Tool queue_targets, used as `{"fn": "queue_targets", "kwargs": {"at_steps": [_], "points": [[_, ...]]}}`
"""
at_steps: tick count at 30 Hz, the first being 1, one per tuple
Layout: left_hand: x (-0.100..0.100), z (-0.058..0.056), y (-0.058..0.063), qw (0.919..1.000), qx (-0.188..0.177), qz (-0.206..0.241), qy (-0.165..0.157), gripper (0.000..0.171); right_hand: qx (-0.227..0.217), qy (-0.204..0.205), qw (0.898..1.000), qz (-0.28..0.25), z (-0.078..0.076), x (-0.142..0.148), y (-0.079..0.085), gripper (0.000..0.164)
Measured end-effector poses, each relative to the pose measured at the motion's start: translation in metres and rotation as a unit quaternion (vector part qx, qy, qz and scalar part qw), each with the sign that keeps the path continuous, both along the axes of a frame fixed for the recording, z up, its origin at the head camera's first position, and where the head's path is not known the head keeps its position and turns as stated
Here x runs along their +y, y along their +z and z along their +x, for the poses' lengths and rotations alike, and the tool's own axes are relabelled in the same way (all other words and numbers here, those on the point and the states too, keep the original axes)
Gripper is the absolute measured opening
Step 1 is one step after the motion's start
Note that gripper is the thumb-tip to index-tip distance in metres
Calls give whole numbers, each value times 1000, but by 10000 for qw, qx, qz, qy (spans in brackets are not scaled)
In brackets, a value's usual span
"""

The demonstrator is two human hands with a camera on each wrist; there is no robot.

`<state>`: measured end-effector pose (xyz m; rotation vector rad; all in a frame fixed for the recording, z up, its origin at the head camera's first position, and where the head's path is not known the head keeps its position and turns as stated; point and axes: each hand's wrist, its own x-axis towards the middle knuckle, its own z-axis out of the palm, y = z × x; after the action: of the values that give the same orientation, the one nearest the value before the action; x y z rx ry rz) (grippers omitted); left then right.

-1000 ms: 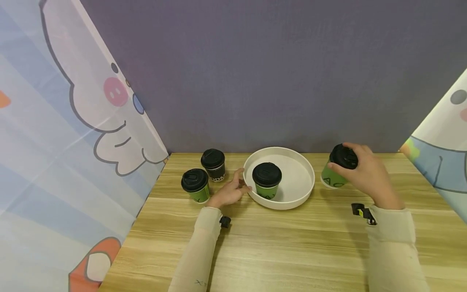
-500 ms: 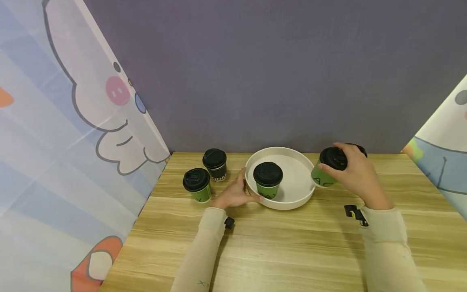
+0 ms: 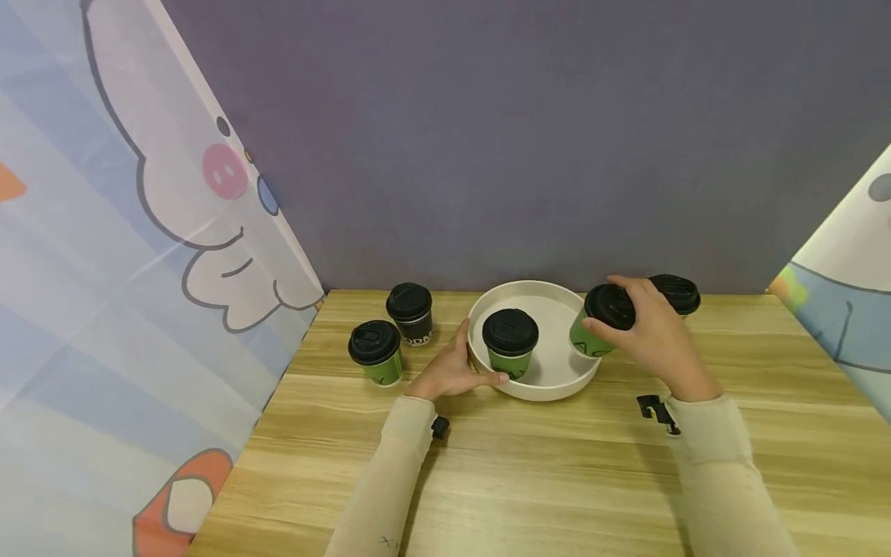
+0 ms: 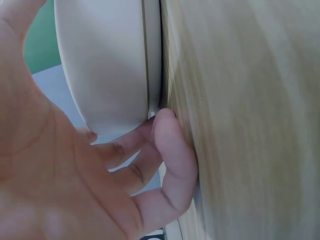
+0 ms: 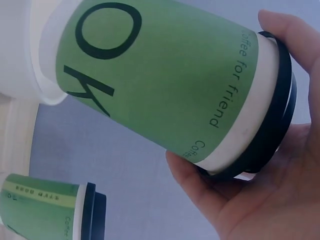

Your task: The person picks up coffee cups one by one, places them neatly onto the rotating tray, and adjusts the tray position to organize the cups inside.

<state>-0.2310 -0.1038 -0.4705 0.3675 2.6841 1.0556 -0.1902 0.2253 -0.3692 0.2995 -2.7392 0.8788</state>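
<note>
Right hand [image 3: 654, 336] is partly closed, thumb and fingers round the black lid of the lettered green cup [image 5: 165, 85]; cup tilts, base toward lower left. A second ago it was right of the white tray [image 3: 557, 363], clear of it; now, in the head view, it overlaps the tray's right rim (can't tell if it touches). Left hand [image 3: 452, 370] is half open, bent fingers and thumb holding the tray's near left side; thumb now reaches farther along the near rim than a second ago. Tray sits in the same place on the wooden surface [image 3: 529, 480], with the AY-side green cup [image 3: 510, 344] upright inside, unmoved. Back-right cup [image 3: 677, 292], hidden a second ago, now shows behind the right hand. Left of the tray, the black cup [image 3: 411, 313] and front-left green cup [image 3: 376, 353] stand near each other, unchanged.
</note>
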Motion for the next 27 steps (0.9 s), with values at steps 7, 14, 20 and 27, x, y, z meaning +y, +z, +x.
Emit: {"fn": "queue_targets", "kwargs": {"at_steps": [7,14,20,27], "points": [[2,-1,-1,9998,157,-113,84,138,76,190,9998,-12,-3,-11,-5,86],[2,-2,-2,9996,142,-226,104,139,169,475,9986,130,-7,-26,-15,83],[1,-2,-2,9997,165,-158,78,139,185,650,9976,166,-8,-34,-22,84],[2,-1,-1,9998,119,-135,85,137,193,717,9965,378,-8,-37,-27,84]]}}
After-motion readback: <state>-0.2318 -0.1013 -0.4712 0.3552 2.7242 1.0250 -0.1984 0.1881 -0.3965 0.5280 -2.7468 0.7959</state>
